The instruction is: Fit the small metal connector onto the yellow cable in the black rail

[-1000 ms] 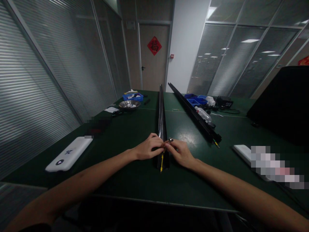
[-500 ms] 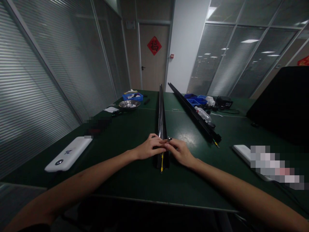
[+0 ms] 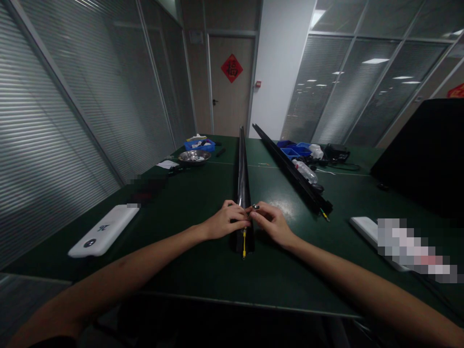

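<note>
A long black channel-shaped rail lies lengthwise on the green table, its near end below my hands. My left hand is closed over the rail from the left, fingers across its top and thumb on the near side. From the right, my right hand pinches with thumb and index finger close to the left fingertips. A small, shiny, rounded metal piece shows at the right fingers; its exact kind is unclear. A yellow wire with a terminal at its tip sticks out of the rail's near end.
A second black rail lies slantwise to the right, beside a plastic bottle and blue bins. A metal bowl and blue basket stand back left. White devices lie on both sides; a dark panel rises at right.
My right hand has shifted slightly right and its fingers have moved a little apart from the left ones. The shiny piece has turned. The left hand stays in place on the rail.
</note>
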{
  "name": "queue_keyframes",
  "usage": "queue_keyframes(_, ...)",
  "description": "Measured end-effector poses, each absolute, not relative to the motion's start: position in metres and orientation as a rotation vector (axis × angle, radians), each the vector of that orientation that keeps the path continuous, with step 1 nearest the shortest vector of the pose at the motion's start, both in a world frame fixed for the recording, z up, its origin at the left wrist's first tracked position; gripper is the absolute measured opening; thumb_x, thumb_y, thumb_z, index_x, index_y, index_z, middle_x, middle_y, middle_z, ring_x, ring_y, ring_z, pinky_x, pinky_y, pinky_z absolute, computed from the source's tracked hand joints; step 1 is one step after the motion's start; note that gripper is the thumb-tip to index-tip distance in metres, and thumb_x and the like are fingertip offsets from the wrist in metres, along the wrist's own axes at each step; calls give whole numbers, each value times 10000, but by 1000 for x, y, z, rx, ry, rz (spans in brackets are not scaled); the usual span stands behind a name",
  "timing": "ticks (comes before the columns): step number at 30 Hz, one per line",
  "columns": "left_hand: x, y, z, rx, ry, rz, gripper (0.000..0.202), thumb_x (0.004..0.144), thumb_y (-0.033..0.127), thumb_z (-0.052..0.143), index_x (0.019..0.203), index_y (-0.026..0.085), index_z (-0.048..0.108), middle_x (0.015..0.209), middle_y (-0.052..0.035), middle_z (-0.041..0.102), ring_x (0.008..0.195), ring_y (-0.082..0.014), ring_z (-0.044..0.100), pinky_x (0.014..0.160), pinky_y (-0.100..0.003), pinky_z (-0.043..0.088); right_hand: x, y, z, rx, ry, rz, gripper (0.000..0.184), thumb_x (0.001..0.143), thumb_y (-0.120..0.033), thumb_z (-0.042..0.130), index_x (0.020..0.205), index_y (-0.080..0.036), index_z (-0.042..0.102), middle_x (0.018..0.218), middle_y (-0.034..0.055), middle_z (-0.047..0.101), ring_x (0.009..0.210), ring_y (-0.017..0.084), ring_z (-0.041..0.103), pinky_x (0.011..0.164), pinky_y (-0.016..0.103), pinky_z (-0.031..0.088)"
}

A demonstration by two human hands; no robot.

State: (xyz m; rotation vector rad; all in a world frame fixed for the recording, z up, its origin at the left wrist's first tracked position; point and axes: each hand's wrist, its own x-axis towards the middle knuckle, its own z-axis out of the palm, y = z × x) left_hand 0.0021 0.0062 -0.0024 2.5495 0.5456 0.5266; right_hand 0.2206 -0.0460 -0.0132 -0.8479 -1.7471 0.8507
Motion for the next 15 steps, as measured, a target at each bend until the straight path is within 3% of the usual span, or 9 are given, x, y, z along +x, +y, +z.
queue_keyframes(6,2,6,-3,2552,543,547,231,1044,375,552,1012,242,739,1056,2,751,1140,-198,609,1052,-373,233,219,-47,-15,-838,-1637,991,291,936,-461,670,1008,-178,675,756,-6,594,561,104,494,491,214,396)
queue_keyframes(15,2,5,-1,2554,531,548,248,1047,374,542,1011,240,749,1036,-3,749,1102,-204,613,1046,-380,252,221,-47,-19,-827,-1601,1019,286,942,-467,658,1041,-199,639,724,-19,585,549,110,507,499,221,408)
